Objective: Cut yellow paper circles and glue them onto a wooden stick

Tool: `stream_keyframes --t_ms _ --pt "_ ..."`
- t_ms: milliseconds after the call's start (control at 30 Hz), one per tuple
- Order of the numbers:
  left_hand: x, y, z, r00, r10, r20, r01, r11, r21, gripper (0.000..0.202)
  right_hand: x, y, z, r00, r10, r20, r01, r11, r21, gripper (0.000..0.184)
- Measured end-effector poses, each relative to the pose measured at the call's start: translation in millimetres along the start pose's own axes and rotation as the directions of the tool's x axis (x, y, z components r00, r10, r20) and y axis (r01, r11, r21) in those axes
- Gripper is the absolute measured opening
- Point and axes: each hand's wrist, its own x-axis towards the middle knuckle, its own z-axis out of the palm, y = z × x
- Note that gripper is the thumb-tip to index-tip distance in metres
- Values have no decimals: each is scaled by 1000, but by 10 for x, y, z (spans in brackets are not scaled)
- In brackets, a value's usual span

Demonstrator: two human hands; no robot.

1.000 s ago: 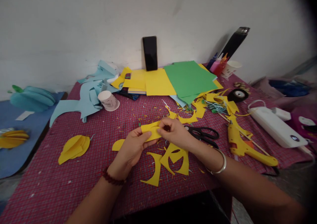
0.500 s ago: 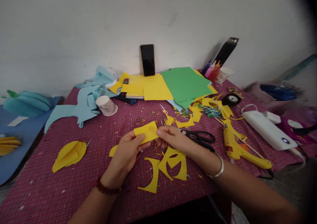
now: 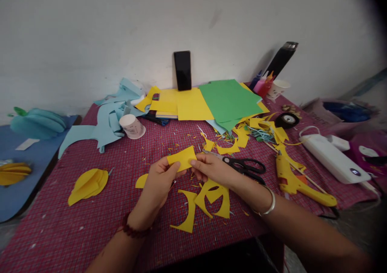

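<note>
A small rectangular piece of yellow paper [image 3: 182, 157] is held above the table between both hands. My left hand [image 3: 160, 178] pinches its left side, thumb on top. At its right edge my right hand [image 3: 208, 167] grips it between thumb and fingers. Just under the hands lie curved yellow paper offcuts [image 3: 189, 214]. Black-handled scissors [image 3: 246, 165] rest beside my right wrist, their blades partly hidden by the hand. To the left is a pile of rounded yellow paper pieces [image 3: 89, 184]. A yellow half-round piece [image 3: 141, 181] sits partly behind my left hand.
Green sheets [image 3: 229, 102] and yellow sheets [image 3: 193, 106] lie at the back below a leaning phone [image 3: 183, 70]. Blue scraps [image 3: 105, 124] and a paper cup [image 3: 132, 126] are at left. A yellow glue gun [image 3: 287, 174] and a white power unit [image 3: 334, 158] stand right.
My right thumb has come further onto the paper's right edge. The whole view has shifted slightly; the other things lie as before.
</note>
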Motion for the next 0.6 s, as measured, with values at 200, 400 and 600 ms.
stream_keyframes --t_ms 200,400,600 --pt "-8 16 -1 1000 -25 -3 25 999 -35 23 11 34 2 1000 -6 4 6 1000 0 26" --pt "-1 32 -3 996 -72 -48 67 993 -100 20 26 71 -4 1000 3 4 -3 1000 5 25" --pt "-27 105 24 996 -84 -41 76 985 -153 25 8 44 22 996 -73 -49 73 997 -4 23"
